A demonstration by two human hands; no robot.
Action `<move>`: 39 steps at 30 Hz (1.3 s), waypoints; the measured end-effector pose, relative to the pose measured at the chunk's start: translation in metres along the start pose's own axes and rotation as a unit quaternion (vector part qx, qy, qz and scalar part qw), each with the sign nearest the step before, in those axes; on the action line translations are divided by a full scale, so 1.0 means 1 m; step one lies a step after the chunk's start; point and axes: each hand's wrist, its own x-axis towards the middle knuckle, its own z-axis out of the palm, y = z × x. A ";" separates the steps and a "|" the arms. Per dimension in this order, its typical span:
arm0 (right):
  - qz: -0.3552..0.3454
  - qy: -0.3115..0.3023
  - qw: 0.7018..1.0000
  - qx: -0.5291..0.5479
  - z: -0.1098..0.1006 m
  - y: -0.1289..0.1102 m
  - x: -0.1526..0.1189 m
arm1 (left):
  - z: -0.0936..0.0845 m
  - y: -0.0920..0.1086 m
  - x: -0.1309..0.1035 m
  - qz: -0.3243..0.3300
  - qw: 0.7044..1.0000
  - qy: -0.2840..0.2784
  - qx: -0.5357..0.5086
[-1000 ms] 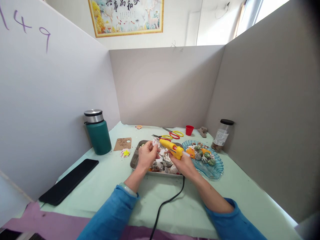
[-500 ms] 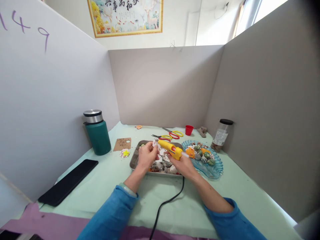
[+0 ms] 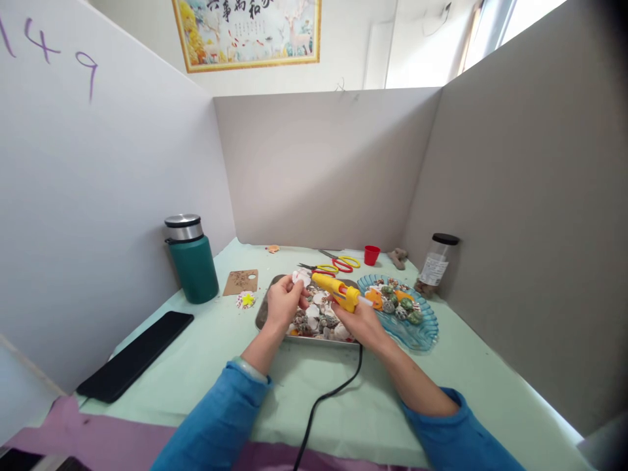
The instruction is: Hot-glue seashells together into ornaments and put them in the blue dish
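Between the fingertips of my left hand [image 3: 284, 304] is a flat white piece with a scalloped edge [image 3: 301, 278], perhaps a shell. My right hand [image 3: 360, 322] is wrapped round the handle of a yellow glue gun [image 3: 338, 290], with a pale glue stick showing at its rear. The gun's nozzle points left, close beside the white piece; whether they touch I cannot tell. Both hands are over a metal tray [image 3: 309, 339] of shells and small stones. A black cord [image 3: 318, 400] runs from below the right hand toward me.
Right of the tray is a blue glass plate [image 3: 426, 337] of shells. Scissors [image 3: 346, 263], a red cup [image 3: 371, 255] and a jar [image 3: 436, 265] stand or lie behind. On the left are a green bottle [image 3: 192, 265], a brown card [image 3: 240, 282], a yellow-starred piece [image 3: 246, 299] and a black slab [image 3: 137, 356].
My left hand has shifted slightly left and turned, so more of the white piece shows. The glue gun in my right hand has hardly moved.
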 end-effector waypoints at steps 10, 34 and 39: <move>0.005 -0.024 1.000 -0.006 0.001 0.008 0.003 | -0.003 -0.004 0.004 0.026 0.999 0.019 -0.018; 0.015 0.016 1.000 -0.015 0.000 -0.009 -0.002 | 0.001 0.004 -0.004 0.047 0.998 -0.008 0.046; 0.023 0.006 1.000 -0.013 -0.001 -0.011 -0.004 | 0.001 -0.001 -0.004 0.058 0.995 -0.039 0.077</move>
